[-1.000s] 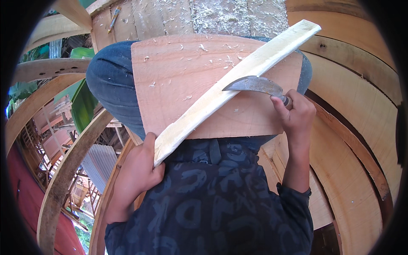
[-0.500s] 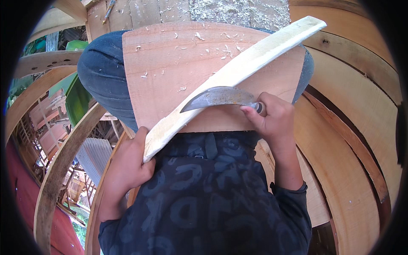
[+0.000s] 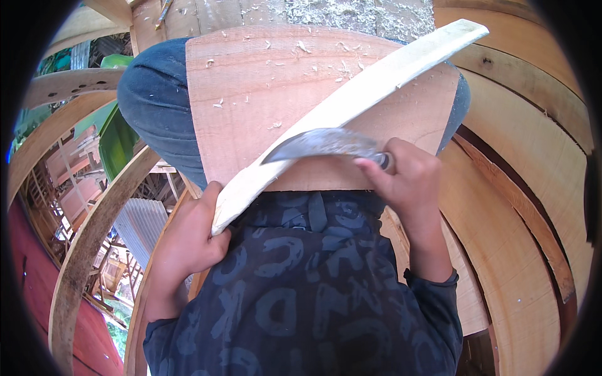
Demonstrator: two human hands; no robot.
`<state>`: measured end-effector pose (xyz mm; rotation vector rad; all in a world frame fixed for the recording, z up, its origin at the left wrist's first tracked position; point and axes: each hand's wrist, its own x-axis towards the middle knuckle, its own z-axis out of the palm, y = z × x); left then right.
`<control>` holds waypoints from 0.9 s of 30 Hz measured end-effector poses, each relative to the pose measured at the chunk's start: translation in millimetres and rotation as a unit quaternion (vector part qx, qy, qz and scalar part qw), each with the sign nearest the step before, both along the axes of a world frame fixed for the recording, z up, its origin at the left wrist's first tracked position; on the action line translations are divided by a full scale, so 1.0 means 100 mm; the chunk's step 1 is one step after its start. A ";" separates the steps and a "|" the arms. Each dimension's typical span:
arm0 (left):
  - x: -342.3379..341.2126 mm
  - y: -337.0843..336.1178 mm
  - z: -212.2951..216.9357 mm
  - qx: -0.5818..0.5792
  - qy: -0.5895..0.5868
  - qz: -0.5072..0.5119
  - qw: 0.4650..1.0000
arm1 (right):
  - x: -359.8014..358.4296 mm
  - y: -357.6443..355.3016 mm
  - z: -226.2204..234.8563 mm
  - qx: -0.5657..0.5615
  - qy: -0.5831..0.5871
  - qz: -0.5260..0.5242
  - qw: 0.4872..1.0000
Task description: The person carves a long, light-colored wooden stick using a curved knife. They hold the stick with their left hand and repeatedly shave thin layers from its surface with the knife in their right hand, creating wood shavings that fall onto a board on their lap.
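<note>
A long pale strip of wood (image 3: 357, 100) runs slantwise from near left to far right over a reddish wooden board (image 3: 244, 75) on my lap. Its near end is gripped by my left hand (image 3: 197, 235), fingers wrapped round it. My right hand (image 3: 411, 175) is closed on the handle of a curved knife (image 3: 326, 145), whose handle is mostly hidden in my fist. The worn blade points left, its tip part lying over the strip's near half; whether the edge touches the wood, I cannot tell. Small curled shavings (image 3: 304, 47) lie on the board.
Beyond the board, planks (image 3: 401, 19) are covered in shavings, and a thin tool (image 3: 164, 12) lies at the far left. Wide curved planks (image 3: 501, 232) line the right side. At left, a curved wooden rib (image 3: 88, 244) rises beside an open gap showing corrugated sheet (image 3: 139, 225) below.
The knife blade has shifted slightly left along the strip, and blurs a little. My right hand stays closed on its handle. The whole view has moved slightly.
</note>
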<state>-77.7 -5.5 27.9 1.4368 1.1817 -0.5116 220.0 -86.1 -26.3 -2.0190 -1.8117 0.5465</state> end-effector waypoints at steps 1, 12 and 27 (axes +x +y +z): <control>-0.01 0.01 0.01 -0.001 -0.001 -0.002 1.000 | 0.04 0.00 -0.02 -0.008 -0.016 -0.030 0.999; -0.02 0.02 -0.01 -0.001 -0.015 -0.005 1.000 | 0.14 0.06 -0.08 0.011 -0.047 -0.012 0.999; 0.04 -0.01 0.00 -0.046 -0.031 0.016 0.998 | 0.04 0.05 -0.02 0.000 -0.011 0.000 1.000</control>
